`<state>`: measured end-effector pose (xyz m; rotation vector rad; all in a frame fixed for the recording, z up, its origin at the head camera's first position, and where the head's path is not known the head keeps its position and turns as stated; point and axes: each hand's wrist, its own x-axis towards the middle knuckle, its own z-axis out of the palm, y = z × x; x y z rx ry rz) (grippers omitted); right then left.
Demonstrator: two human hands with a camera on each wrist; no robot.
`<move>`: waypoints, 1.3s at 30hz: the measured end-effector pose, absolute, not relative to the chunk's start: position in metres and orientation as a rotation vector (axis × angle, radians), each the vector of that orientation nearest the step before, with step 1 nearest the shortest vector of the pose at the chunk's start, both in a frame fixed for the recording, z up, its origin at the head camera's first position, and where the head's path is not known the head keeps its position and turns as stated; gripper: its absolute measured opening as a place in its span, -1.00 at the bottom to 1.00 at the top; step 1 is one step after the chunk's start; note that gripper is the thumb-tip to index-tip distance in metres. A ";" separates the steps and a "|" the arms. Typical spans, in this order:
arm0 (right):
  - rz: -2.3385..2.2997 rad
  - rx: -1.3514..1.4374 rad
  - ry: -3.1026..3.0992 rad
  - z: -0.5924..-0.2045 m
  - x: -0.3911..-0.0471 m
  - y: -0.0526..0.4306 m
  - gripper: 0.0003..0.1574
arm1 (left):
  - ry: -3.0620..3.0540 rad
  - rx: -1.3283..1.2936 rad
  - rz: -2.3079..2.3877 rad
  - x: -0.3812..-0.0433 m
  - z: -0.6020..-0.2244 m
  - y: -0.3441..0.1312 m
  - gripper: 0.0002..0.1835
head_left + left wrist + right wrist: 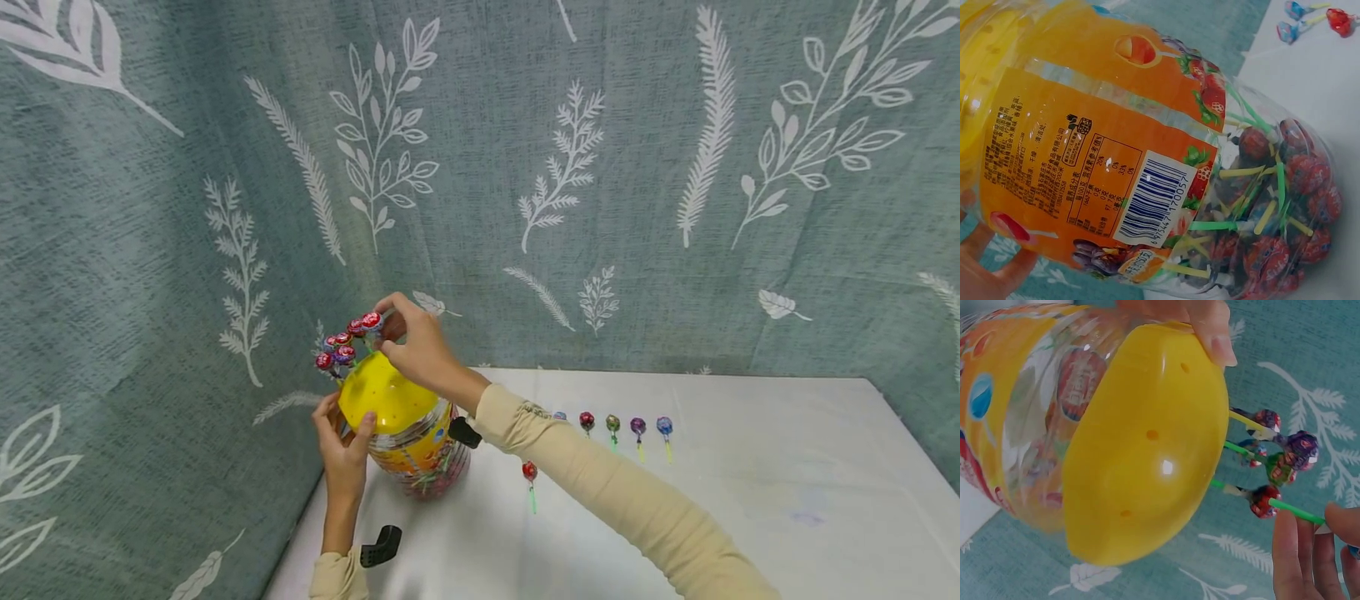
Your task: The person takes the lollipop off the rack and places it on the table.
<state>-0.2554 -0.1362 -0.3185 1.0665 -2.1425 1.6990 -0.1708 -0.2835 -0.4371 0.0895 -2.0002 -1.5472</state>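
Note:
A clear plastic candy jar (423,454) with an orange label and a yellow domed lid (386,392) stands tilted at the table's left. Several wrapped lollipops (337,354) stick out of small holes in the lid. My left hand (345,446) grips the jar at the lid, thumb across the front. Over the top of the lid, my right hand (420,346) pinches a lollipop by its green stick (1297,511). That stick's free end points toward the lid; the candy is mostly cut off at the right wrist view's edge. More lollipops (1272,250) fill the jar's bottom.
On the white table (750,500), several lollipops (612,423) lie in a row beyond my right sleeve, and a red one (529,471) lies nearer. A leaf-patterned green curtain (480,167) hangs behind the table and along its left side.

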 end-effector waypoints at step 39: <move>1.775 0.995 -2.200 -0.352 -0.245 -0.048 -0.51 | -1.970 0.039 -1.577 -0.171 -0.438 -0.283 -0.33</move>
